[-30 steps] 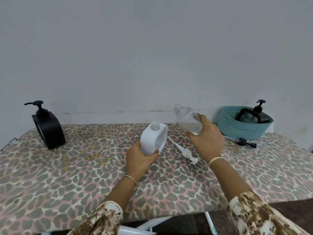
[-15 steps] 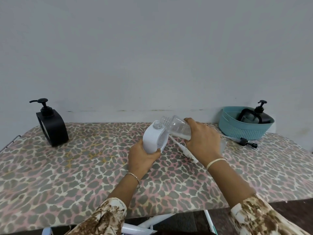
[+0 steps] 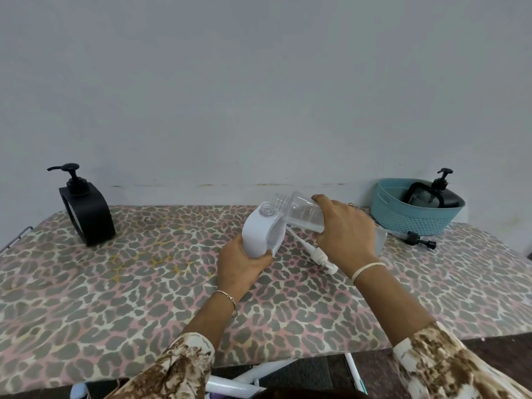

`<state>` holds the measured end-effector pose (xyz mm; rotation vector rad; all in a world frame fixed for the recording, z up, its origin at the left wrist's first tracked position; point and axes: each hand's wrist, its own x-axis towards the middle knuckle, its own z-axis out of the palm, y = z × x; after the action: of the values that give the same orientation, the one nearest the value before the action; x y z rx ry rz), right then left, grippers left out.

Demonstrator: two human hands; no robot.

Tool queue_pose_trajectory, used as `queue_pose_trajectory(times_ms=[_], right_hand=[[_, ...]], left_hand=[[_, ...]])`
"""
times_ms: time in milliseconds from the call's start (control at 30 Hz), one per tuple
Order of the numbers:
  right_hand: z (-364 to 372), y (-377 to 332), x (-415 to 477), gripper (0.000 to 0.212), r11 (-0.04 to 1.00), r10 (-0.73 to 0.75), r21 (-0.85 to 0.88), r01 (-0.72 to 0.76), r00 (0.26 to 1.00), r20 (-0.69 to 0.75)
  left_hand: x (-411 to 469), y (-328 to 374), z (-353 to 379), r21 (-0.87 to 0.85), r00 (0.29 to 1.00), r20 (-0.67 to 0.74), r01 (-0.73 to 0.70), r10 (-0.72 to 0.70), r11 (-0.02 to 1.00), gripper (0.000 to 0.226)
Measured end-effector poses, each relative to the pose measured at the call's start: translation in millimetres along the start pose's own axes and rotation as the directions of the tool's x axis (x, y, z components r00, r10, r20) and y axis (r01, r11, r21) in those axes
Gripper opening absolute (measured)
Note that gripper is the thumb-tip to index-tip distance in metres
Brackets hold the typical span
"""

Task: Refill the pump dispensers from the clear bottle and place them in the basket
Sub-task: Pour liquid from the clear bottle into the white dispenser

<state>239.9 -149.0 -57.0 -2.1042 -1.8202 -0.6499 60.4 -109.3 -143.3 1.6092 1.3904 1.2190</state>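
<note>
The leopard-print table (image 3: 115,283) carries the teal basket (image 3: 403,223) at its far right, with one black dispenser (image 3: 443,197) already inside. Near the table's middle the white dispenser (image 3: 256,234) is held tilted, its open threaded neck just under the mouth of the clear bottle (image 3: 302,211), which lies almost level. The dispenser looks like stiff, smooth plastic, probably light now and heavier as it fills, so a wrap low round its rounded body suits it. The left hand (image 3: 241,266) grips it there from below. The bottle seems thin-walled and part full, likely to buckle if squeezed. The right hand (image 3: 345,234) curls over its rear half, wrist raised. The white pump (image 3: 316,254) lies on the table between the hands
</note>
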Motion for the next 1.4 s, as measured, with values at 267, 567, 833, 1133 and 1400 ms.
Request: queue_pose_trajectory(times_ms=[267, 567, 833, 1133, 1400], right_hand=[[-6, -2, 2, 0.06, 0.999, -0.031, -0.043, 0.031, 0.999, -0.008], [-13, -3, 8, 0.054, 0.995, -0.056, -0.083, 0.056, 0.998, 0.008], [-17, -3, 11, 0.052, 0.993, -0.068, -0.098, 0.069, 0.998, 0.02], [-22, -4, 11, 0.051, 0.992, -0.078, -0.092, 0.082, 0.996, 0.045], [-25, -5, 12, 0.05, 0.991, -0.089, -0.095, 0.093, 0.995, 0.054]], left_hand=[[-1, 2, -1, 0.002, 1.0, 0.005, 0.003, -0.003, 1.0, 0.043], [0, 0, 0, 0.019, 1.0, 0.001, 0.006, -0.006, 1.0, 0.045], [1, 0, 1, 0.026, 1.0, -0.005, 0.02, -0.019, 0.999, 0.053], [2, -1, 1, 0.027, 0.999, -0.003, 0.038, -0.038, 0.999, 0.052], [2, 0, 1, 0.031, 0.999, -0.004, 0.037, -0.037, 0.999, 0.052]])
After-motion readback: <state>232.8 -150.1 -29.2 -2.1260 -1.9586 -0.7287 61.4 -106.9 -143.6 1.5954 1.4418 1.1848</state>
